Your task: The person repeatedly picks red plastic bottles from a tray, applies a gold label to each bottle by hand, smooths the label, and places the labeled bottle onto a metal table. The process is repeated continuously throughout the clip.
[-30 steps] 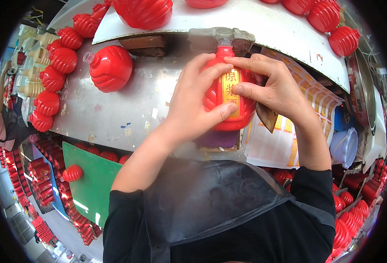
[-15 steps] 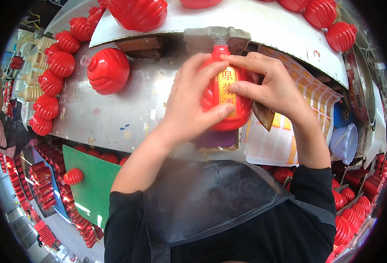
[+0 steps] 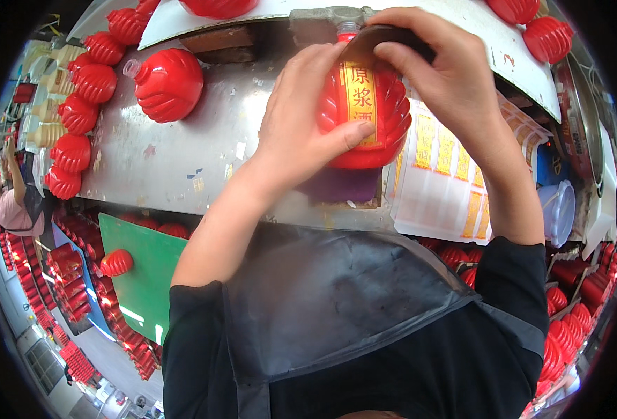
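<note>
A red ribbed bottle (image 3: 392, 122) lies before me with its clear neck pointing away, against a grey notched block (image 3: 315, 26). A yellow strip label (image 3: 361, 94) with a red border runs along its upper face. My left hand (image 3: 305, 112) wraps the bottle's left side, with the thumb lying across the label's lower end. My right hand (image 3: 441, 59) grips a dark brown flat scraper (image 3: 385, 38), whose edge rests on the label's top end near the neck. Beneath the bottle is a purple pad (image 3: 340, 185).
Sheets of yellow labels (image 3: 441, 181) lie right of the pad on the metal table (image 3: 218, 153). Another red bottle (image 3: 169, 84) lies to the left, beside a row of several more. A white board (image 3: 266, 15) crosses the far side. A lilac bucket (image 3: 558, 213) stands at right.
My right hand has lifted off the label and turned the scraper, bringing its edge to the label's top. My left hand still holds the bottle. The whole view has shifted slightly.
</note>
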A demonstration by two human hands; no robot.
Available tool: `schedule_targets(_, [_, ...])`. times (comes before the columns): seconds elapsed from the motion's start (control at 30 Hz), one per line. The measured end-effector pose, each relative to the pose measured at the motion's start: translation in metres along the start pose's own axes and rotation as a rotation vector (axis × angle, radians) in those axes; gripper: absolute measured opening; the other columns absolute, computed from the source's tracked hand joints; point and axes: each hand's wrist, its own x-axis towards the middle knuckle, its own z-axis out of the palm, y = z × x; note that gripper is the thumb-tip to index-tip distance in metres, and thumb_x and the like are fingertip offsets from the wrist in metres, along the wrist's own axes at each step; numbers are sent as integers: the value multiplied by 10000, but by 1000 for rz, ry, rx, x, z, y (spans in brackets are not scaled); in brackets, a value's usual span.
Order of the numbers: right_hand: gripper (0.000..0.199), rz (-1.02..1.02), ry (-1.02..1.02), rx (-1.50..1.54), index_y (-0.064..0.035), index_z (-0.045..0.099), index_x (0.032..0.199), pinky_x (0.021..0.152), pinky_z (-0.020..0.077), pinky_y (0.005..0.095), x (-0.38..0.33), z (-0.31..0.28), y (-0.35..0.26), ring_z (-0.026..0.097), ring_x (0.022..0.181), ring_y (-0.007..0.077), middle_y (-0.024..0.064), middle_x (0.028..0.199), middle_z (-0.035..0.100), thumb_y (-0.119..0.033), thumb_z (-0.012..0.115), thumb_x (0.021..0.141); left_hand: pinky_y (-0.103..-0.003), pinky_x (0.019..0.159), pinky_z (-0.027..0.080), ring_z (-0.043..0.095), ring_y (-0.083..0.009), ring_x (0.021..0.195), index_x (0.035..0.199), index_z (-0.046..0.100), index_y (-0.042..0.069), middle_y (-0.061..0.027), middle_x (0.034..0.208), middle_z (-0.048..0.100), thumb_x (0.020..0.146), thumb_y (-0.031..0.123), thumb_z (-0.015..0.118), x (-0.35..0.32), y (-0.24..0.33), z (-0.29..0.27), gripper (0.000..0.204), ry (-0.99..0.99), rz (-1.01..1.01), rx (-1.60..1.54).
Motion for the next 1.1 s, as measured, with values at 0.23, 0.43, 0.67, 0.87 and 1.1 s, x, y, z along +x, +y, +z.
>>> schedule_targets(0.23, [197, -616, -47, -144, -50, 763, 930, 761, 607, 390, -67, 12, -12, 753, 946, 281, 110, 1005, 768, -4, 791, 741, -432, 1198, 344, 457, -394, 1436, 1470, 542, -3, -242, 1526, 496, 1110, 403, 433, -5, -3, -5, 555, 9, -66, -209])
schedule_targets(0.43, [256, -479, -72, -30, -44, 755, 970, 759, 609, 366, -93, 9, -25, 767, 917, 262, 123, 1007, 779, 36, 825, 737, -426, 1199, 347, 462, -391, 1434, 1465, 550, 8, -240, 1523, 504, 1085, 341, 467, -6, -6, -1, 512, 17, -57, -183])
schedule_targets(0.67, [287, -479, 48, -118, -62, 774, 971, 793, 592, 386, -78, 19, -23, 754, 943, 270, 93, 972, 775, 56, 813, 712, -410, 1201, 354, 468, -354, 1438, 1507, 497, 16, -233, 1537, 491, 1048, 246, 525, -6, -4, -3, 514, -8, -95, -148])
schedule_targets(0.87, [288, -152, -26, 120, -32, 729, 1122, 791, 576, 367, -70, 14, -26, 745, 929, 277, 120, 986, 759, 30, 754, 842, -382, 1249, 281, 350, -249, 1518, 1636, 265, 29, -182, 1651, 351, 1062, 201, 520, -9, 4, -1, 652, 22, -343, -559])
schedule_targets(1.1, [297, -139, -1, -201, -30, 670, 1206, 834, 576, 409, 3, 16, 18, 711, 951, 376, 178, 1062, 713, -57, 718, 914, -439, 1171, 417, 516, -360, 1403, 1580, 308, 16, -247, 1533, 479, 831, 187, 771, -6, 3, 4, 897, 46, -310, -385])
